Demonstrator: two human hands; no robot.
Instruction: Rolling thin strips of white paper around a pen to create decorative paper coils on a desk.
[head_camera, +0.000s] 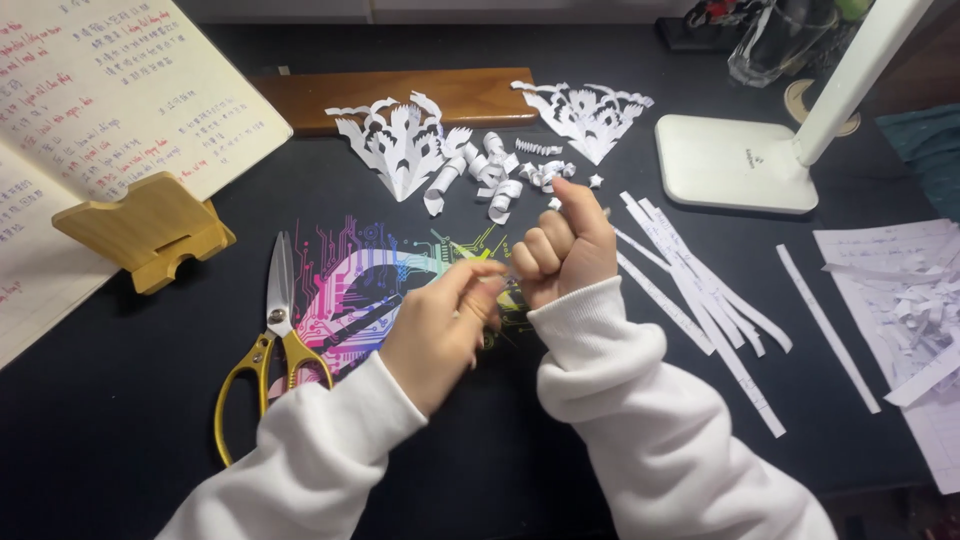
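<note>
Looking down, we list from the near edge of the desk outward.

Sleeves: we see two white sleeves (620, 400) rising from the near edge of the dark desk (100, 420); they meet over its middle.

Left hand: our left hand (440, 325) has its fingertips pressed together at the tip, pinching something too small for us to make out; it touches the right hand.

Right hand: our right hand (565, 250) is curled into a fist with the thumb up; what it grips is hidden from us.

Scissors: gold-handled scissors (270, 340) lie closed just left of the left hand, blades pointing away; they rest partly on a bright circuit-pattern print (350, 270) on the desk surface.

Paper strips: long white paper strips (700, 300) fan out right of the right hand; more shredded paper (910, 300) lies on a sheet at the right edge.

Book stand: a wooden stand (150, 230) at the left edge props an open handwritten notebook (100, 100).

Curls: small curled paper pieces (490, 175) sit just beyond the hands.

Cut-outs: two folded white paper cut-outs (400, 145) and (590, 115) lie toward the far edge, by a wooden block (400, 95).

Lamp: a white lamp base (735, 165) stands at the far right corner; a clear glass (780, 40) stands behind it.
</note>
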